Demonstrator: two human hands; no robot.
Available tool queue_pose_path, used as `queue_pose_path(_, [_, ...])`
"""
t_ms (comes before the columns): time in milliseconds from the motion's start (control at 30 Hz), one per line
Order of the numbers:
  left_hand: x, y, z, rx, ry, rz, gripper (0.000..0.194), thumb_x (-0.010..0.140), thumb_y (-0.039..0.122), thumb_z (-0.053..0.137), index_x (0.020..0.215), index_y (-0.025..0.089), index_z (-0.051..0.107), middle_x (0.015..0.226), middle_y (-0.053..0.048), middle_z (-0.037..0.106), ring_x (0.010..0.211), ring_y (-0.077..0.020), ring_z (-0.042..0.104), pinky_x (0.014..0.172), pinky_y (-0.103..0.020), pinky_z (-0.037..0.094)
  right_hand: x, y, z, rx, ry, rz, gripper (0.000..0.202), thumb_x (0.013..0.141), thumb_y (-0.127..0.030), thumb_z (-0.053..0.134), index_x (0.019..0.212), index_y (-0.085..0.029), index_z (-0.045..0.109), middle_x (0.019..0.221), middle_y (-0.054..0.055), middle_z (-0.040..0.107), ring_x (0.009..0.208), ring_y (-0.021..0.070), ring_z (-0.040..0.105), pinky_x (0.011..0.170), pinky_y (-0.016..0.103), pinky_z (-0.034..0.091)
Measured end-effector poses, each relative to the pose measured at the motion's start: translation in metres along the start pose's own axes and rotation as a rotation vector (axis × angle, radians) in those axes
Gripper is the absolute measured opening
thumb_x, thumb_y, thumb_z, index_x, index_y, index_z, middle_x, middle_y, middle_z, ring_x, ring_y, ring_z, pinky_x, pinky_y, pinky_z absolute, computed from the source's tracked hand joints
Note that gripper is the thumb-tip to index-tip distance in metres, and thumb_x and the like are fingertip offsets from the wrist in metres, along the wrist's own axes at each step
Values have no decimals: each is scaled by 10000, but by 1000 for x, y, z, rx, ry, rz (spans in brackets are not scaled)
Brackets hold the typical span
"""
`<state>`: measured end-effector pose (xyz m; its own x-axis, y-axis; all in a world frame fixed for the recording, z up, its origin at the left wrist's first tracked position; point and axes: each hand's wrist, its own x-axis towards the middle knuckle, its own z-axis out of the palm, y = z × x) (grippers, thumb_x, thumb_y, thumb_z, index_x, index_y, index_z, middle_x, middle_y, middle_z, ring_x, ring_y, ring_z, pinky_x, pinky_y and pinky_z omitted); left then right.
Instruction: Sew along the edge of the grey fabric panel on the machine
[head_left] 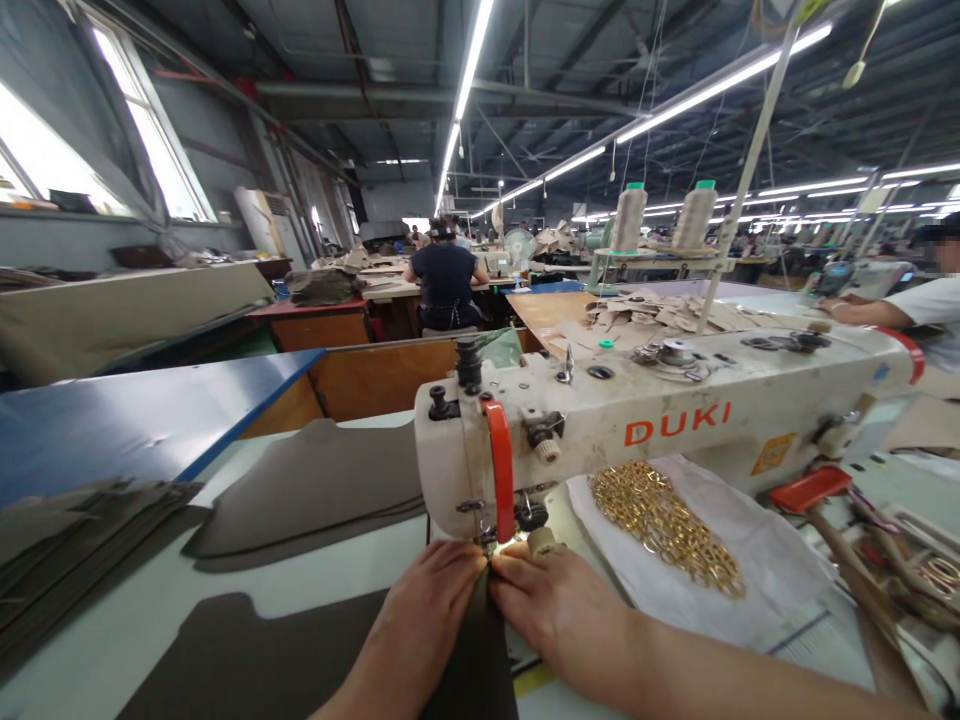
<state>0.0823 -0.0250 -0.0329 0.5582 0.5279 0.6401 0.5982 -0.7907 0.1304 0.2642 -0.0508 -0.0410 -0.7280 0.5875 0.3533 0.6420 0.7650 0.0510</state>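
Note:
Both hands meet at the needle area of a white sewing machine (660, 410) marked DUKI. My left hand (431, 595) has its fingertips pressed together on a dark grey-brown panel of material (300, 655), just left of the presser foot. Close against it on the right, my right hand (551, 600) is closed in a pinch on the same material. The fingers hide the exact edge and any small part between them. The panel lies flat under my left forearm and runs toward me.
Gold-coloured metal rings (667, 525) lie heaped on a white cloth (750, 570) under the machine arm. More dark panels (315, 485) lie at the left, beside a stack (82, 560). A red tray (811, 488) stands right. Co-workers sit ahead (448, 275) and at right.

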Motion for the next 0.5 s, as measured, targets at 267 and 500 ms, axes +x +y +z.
queue_pose_path(267, [1, 1, 0, 18, 51, -36, 296, 881, 131, 403, 797, 213, 675, 780, -21, 735, 738, -164, 689, 713, -253, 594, 0, 2, 2, -11, -5, -14, 86, 870, -156, 589, 942, -132, 549, 1052, 88, 633, 907, 227, 594, 772, 360, 492])
queue_pose_path(500, [-1, 4, 0, -28, 36, -115, 271, 878, 138, 432, 783, 214, 674, 784, -29, 730, 742, -172, 681, 687, -256, 590, 0, 2, 3, 10, 13, -12, 102, 850, -138, 616, 937, -122, 565, 1055, 98, 641, 937, 236, 605, 781, 368, 513])
